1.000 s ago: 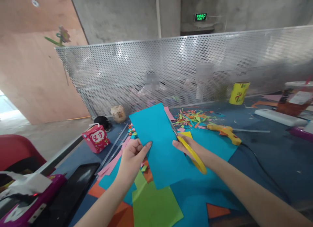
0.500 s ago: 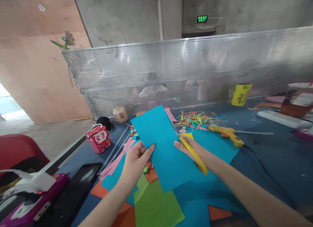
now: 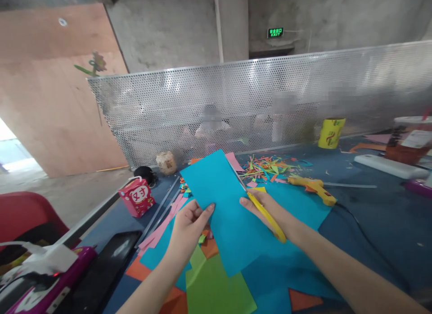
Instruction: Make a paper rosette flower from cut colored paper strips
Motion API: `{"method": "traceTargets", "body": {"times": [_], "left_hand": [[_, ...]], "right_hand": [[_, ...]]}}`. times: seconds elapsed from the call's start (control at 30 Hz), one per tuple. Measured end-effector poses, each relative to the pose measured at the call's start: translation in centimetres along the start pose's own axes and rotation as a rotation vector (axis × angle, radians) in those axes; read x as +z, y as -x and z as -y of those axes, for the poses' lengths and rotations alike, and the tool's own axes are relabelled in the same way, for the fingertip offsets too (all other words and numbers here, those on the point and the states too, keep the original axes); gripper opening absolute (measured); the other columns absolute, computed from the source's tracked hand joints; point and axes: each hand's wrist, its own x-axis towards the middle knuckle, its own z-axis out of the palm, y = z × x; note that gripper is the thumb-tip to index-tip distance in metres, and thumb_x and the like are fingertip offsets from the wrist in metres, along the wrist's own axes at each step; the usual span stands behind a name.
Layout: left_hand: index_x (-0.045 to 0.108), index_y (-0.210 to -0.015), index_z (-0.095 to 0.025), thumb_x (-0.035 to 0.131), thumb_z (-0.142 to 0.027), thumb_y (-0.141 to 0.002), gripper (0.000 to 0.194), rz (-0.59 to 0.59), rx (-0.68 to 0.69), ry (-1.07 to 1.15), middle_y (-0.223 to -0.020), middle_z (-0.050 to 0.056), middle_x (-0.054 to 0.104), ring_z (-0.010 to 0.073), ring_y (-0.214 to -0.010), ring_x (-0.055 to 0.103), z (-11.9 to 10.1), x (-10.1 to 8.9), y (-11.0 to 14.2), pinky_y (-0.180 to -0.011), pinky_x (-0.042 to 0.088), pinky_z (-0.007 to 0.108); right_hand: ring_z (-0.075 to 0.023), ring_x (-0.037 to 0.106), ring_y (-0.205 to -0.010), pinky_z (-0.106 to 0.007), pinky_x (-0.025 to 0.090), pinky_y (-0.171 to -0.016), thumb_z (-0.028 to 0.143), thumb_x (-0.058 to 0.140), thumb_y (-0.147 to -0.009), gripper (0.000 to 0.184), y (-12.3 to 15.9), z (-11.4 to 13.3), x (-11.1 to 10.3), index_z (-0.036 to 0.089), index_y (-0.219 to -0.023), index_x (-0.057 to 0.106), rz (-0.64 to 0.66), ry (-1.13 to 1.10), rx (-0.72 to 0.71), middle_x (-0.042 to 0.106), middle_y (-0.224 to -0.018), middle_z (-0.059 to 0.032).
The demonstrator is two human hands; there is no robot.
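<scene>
Pinched between the thumb and fingers of my left hand (image 3: 192,221) is the left edge of a blue paper sheet (image 3: 226,210), held tilted above the table. My right hand (image 3: 270,210) grips yellow-handled scissors (image 3: 268,217), whose blades lie along the sheet's upper right edge and are partly hidden by it. Beneath are a green paper (image 3: 218,287), more blue paper (image 3: 303,206) and orange pieces (image 3: 305,299). Pink strips (image 3: 162,224) lie left of my left hand.
A yellow glue gun (image 3: 313,188) with a cord lies right of a heap of paper shreds (image 3: 266,167). On the left are a red box (image 3: 137,197), a black phone (image 3: 108,264) and a purple power strip (image 3: 81,260). A perforated metal screen (image 3: 189,106) stands behind, with people beyond it.
The view has shifted slightly. The blue sheet's lower corner sits a little lower. Both hands keep their grips, and the scissors have barely moved along the edge.
</scene>
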Motion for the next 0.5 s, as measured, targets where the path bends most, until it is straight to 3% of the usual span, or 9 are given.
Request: {"method": "traceTargets", "body": {"times": [0.17,0.5], "left_hand": [[0.051,-0.071,-0.018,0.06,-0.043,-0.067,0.027,0.008,0.0,-0.008,-0.047,-0.007,0.05,0.0087,-0.036,0.048,-0.14,0.04,0.07,-0.037,0.037,0.02],[0.052,-0.075,-0.019,0.061,-0.043,-0.067,0.027,0.052,-0.008,0.055,-0.048,-0.006,0.053,0.0104,-0.036,0.049,-0.28,0.1,0.0,-0.04,0.041,0.023]], "right_hand": [[-0.0094,0.029,-0.052,-0.023,0.026,-0.048,0.052,0.044,-0.071,0.037,-0.1,-0.1,-0.07,0.02,-0.057,0.032,-0.004,0.02,0.014,0.025,-0.056,0.0039],[-0.0078,0.022,-0.049,-0.022,0.021,-0.046,0.05,0.043,-0.071,0.037,0.02,0.03,-0.04,0.021,-0.055,0.027,-0.007,0.011,0.006,0.02,-0.055,0.0047]]}}
